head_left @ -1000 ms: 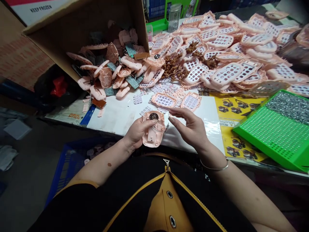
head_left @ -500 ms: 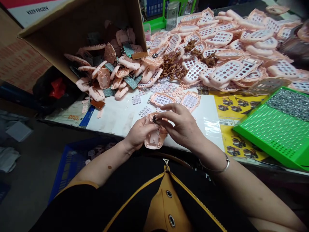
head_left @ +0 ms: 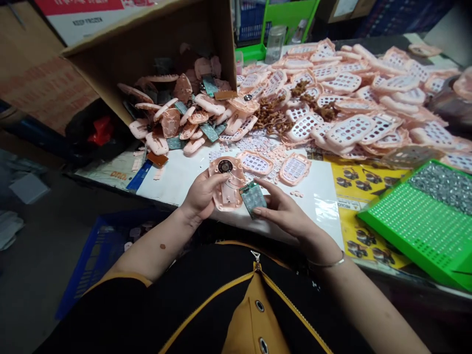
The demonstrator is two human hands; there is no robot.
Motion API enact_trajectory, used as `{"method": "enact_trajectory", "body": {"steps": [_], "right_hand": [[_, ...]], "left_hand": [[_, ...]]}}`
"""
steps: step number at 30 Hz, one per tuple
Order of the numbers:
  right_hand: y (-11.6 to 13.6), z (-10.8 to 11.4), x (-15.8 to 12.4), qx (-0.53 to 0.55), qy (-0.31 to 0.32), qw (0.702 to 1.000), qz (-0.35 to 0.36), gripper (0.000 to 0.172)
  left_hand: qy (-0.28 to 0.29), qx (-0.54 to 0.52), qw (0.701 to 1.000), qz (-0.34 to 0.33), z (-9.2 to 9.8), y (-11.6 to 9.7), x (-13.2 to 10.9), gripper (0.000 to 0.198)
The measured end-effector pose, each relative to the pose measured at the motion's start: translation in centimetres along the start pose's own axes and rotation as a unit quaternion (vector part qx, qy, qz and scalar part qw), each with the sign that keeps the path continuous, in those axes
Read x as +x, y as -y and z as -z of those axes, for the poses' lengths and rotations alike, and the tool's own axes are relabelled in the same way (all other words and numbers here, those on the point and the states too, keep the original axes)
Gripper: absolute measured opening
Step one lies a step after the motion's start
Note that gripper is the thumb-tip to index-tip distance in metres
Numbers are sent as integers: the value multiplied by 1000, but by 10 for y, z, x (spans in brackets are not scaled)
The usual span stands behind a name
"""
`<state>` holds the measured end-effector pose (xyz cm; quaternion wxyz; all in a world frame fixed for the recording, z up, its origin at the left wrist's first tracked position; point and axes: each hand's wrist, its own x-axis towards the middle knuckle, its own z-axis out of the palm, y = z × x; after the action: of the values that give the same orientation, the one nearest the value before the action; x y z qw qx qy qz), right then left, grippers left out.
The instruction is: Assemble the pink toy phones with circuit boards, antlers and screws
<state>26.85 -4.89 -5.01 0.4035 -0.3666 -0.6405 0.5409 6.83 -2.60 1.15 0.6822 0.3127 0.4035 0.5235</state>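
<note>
My left hand (head_left: 201, 195) grips a pink plastic shell (head_left: 229, 194) by its left side, with the inside facing up. A round black speaker (head_left: 224, 166) sits at the shell's far end. Between finger and thumb of my right hand (head_left: 282, 206) is a green circuit board (head_left: 253, 197), tilted beside the shell's right edge. Thin wires run from the speaker toward the board. Just beyond lie two pink front shells, one with key holes (head_left: 255, 162) and another holding pale keypad pieces (head_left: 295, 168).
A cardboard box (head_left: 147, 37) on its side spills pink shells and green boards. Many pink shells (head_left: 346, 130) are heaped at the back right, beside brown pieces (head_left: 275, 115). A green perforated tray (head_left: 416, 221) with small metal screws (head_left: 444, 189) stands right. A blue crate (head_left: 86, 255) is below left.
The speaker now shows in the shell, uncovered by my right hand. My right hand has come away to the right and now holds the green board. The view has shifted slightly.
</note>
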Motion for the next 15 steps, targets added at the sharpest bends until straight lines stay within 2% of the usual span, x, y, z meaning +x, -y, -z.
{"method": "enact_trajectory", "body": {"steps": [2,4,7,9,11,13,15], "right_hand": [[9,-2,-5,71,-25,997,-35,64],[19,1,-11,89,-59,993,-41,49],[34,7,-16,61,-14,998,-33,43],[42,8,-16,-10,11,1000,3,49],[50,6,-12,-129,-27,989,70,38],[56,2,-5,-261,-83,953,134,22],[60,-2,2,-352,-120,914,163,17]], "left_hand": [[-23,-5,1000,-10,3,0,4,26],[-44,-15,999,-4,9,5,8,23],[-64,-32,997,30,19,18,14,20],[-64,-34,996,54,25,27,16,21],[-59,-36,995,69,29,33,18,24],[-55,-39,995,71,32,37,18,27],[-51,-38,995,75,34,39,17,28]]}}
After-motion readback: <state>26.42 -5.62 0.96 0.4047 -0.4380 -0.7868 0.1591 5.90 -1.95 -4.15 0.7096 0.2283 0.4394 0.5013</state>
